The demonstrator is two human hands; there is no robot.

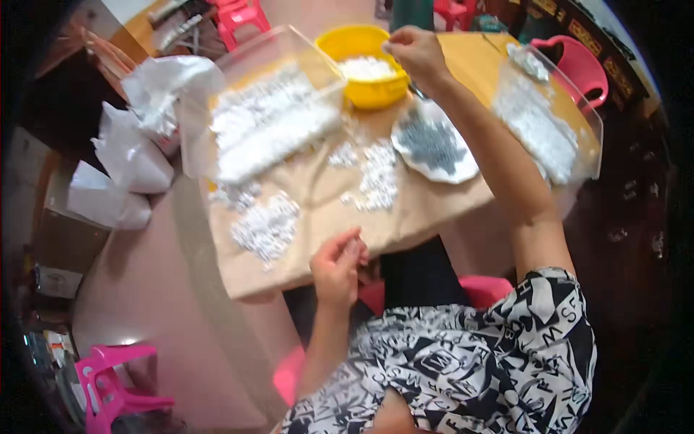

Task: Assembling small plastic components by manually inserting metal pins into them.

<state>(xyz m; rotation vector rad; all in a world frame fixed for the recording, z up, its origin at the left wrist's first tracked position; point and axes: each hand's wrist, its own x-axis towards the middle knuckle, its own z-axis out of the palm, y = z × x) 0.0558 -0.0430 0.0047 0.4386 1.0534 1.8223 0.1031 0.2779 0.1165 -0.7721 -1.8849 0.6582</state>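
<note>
Table [463,58] in front of you, a tan cloth [314,192] over its near part. Clear bin [191,137] along the left edge, loaded with white pieces; second clear bin [594,137] at the right edge, also part filled. Pale bags [134,159] stand together off the left edge. Yellow tub [379,94] near the far edge, between the bins, white pieces [365,69] inside. White plate [463,170] nearer you, towards the right edge, spread with small grey pieces [434,145].

Your right hand [419,54]: raised, arm stretched across the table, overlapping the tub's right rim in this view. Fingers bent, tips brought near the thumb; cannot tell whether they meet or grip a piece. Your left hand [338,267]: at the middle of the near edge, fingers curled, index finger foremost; blurred, cannot tell whether closed or holding anything.

Loose white heaps lie on the cloth: left heap [266,224] by the near left corner, middle heap [379,173] just left of the plate.
</note>
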